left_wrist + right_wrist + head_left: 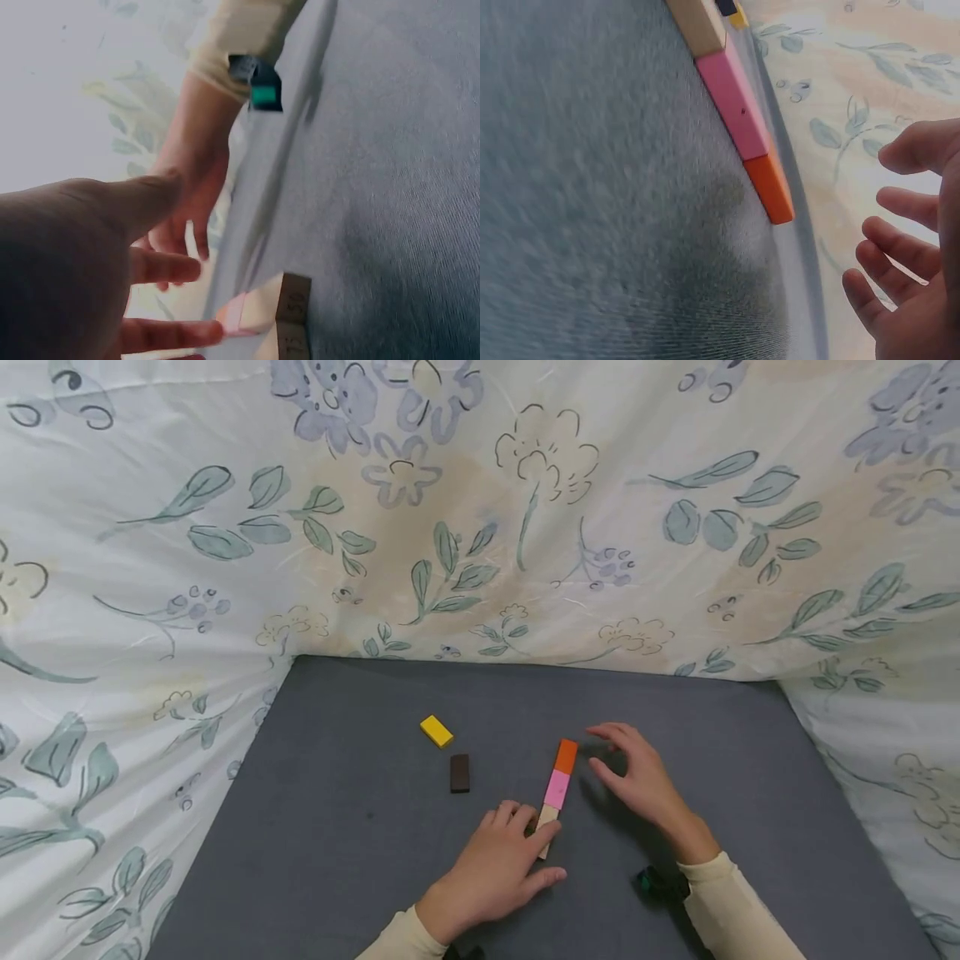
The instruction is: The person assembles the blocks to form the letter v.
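An orange block (566, 756), a pink block (557, 789) and a tan wooden block (548, 817) stand end to end in a slanting row. My left hand (498, 864) is over the row's near end, fingers loosely bent, the index finger overlapping the tan block in the head view. In the left wrist view the tan block's end (295, 298) reads 50, and beside it shows another block end (292, 341) marked 75, mostly hidden by my left hand in the head view. My right hand (637, 772) hovers right of the orange block, fingers spread and holding nothing.
A yellow block (437, 732) and a dark brown block (460, 773) lie apart to the left on the grey cloth surface (337, 827). Flowered fabric (465, 627) rises behind and at both sides. A dark strap piece with green (660, 885) is at the right wrist.
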The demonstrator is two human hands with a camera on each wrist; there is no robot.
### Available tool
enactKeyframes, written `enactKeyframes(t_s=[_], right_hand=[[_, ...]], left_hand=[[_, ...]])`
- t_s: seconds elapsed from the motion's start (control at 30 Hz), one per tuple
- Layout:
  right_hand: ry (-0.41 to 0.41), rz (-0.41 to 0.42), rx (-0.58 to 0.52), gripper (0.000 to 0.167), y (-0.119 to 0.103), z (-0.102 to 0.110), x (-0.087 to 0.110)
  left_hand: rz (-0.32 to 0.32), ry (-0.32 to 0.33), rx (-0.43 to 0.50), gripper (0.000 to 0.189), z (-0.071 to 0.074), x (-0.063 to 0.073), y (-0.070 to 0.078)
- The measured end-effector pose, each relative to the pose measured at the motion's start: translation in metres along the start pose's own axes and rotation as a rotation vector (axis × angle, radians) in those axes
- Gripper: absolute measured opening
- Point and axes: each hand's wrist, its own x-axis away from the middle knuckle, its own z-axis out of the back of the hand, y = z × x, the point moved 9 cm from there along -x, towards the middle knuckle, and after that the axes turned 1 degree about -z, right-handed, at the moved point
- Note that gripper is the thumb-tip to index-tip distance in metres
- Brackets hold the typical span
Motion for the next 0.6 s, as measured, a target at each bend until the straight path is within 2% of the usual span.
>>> enactKeyframes(t_s=[0.17,0.33,0.47,0.6], right_hand=[[0.017,0.014,0.015,0.045,-0.016,0.004,0.011],[0.03,0.05,0.048,0.05,-0.031,0.006,0.02],[0.029,0.105,0.105,0.055,-0.045,0.008,0.029],[0.023,0.196,0.149,0.059,-0.064,0.006,0.037]], left_hand=[[0.001,0.109,0.084,0.059,0.009,0.004,-0.009],[0.003,0.201,0.192,0.06,0.02,0.01,-0.024],[0.045,0.258,0.276,0.061,0.029,0.017,-0.045],[0.094,0.338,0.306,0.062,0.043,0.025,-0.073]])
